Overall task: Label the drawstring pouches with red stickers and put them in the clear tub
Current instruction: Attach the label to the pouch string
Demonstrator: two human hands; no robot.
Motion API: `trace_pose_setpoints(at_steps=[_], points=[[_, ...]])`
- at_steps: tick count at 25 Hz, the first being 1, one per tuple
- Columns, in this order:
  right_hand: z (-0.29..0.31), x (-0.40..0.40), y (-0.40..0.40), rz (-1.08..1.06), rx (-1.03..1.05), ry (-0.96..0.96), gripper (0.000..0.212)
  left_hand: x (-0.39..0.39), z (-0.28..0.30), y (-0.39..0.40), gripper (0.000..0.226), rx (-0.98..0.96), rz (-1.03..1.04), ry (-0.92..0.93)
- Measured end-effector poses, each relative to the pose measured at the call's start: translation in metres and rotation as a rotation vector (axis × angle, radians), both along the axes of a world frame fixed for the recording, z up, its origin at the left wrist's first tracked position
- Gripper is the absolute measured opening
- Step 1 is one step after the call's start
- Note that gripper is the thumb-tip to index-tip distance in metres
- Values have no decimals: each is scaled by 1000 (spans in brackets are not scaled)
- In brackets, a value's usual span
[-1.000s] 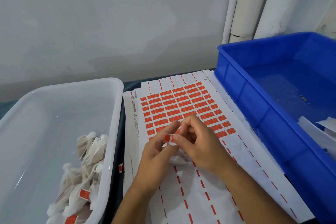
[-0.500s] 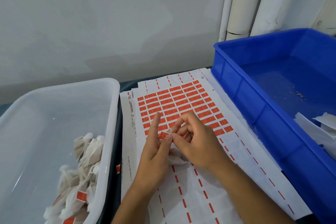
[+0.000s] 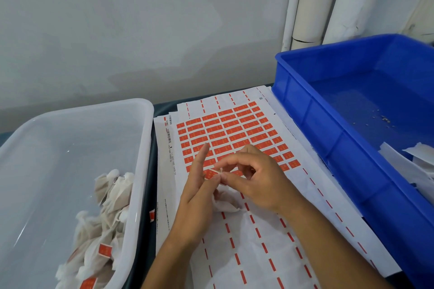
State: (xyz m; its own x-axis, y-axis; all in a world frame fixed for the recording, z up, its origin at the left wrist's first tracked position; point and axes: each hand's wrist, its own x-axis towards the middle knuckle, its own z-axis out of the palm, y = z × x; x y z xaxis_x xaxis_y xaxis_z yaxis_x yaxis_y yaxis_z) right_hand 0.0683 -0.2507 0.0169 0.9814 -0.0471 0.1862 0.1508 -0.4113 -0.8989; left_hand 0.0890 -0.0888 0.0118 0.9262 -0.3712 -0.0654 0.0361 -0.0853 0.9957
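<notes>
Over the last second the red sticker (image 3: pixel 210 174) has gone from standing upright, pinched at both hands' fingertips, to lying nearly flat along the left hand's middle fingers, and that hand's index finger has lifted straight toward twelve o'clock. My reading is that the sticker is off its backing and is being pressed or folded onto the pouch's string, though the string itself is too thin to make out. The left hand (image 3: pixel 196 197) has its fingers mostly straight, the sticker resting against them and a white pouch (image 3: pixel 226 203) bunched under its palm. The right hand (image 3: pixel 254 178), just at three o'clock of the left, pinches the sticker's end between thumb and forefinger, the other fingers curled. Both hands sit over the sticker sheet (image 3: pixel 234 131), whose remaining red stickers lie at twelve o'clock of them; the sheet's nearer rows are peeled. The clear tub (image 3: pixel 141 171) at nine o'clock holds a heap of labelled pouches (image 3: pixel 103 237); the blue crate (image 3: pixel 352 159) at three o'clock holds white scraps. Barcodes and small print run along the sheet's left margin, too fine to read; the stickers' own marks are also illegible.
</notes>
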Motion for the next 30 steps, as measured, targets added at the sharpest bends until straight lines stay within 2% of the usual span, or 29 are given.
trace_pose_setpoints(at_steps=[7, 11, 13, 16, 18, 24, 30], points=[[2, 0, 2, -56, 41, -28, 9, 1, -2, 0, 53, 59, -29, -46], [3, -1, 2, -73, 106, -14, 8, -4, -6, -5, 60, 190, -2, -194], [3, 0, 3, -117, 149, -22, 11, -6, -6, -7, 60, 195, 77, -232], [3, 1, 3, -224, 245, -28, 17, -6, -4, -10, 56, 179, 250, -319], [3, 1, 5, -275, 282, -40, 18, -5, -3, -10, 54, 238, 302, -393], [3, -1, 14, -326, 290, -83, 18, -9, -9, -15, 28, 303, 432, -654], [5, -3, 17, -301, 298, -105, 19, -7, -9, -13, 32, 254, 503, -601]])
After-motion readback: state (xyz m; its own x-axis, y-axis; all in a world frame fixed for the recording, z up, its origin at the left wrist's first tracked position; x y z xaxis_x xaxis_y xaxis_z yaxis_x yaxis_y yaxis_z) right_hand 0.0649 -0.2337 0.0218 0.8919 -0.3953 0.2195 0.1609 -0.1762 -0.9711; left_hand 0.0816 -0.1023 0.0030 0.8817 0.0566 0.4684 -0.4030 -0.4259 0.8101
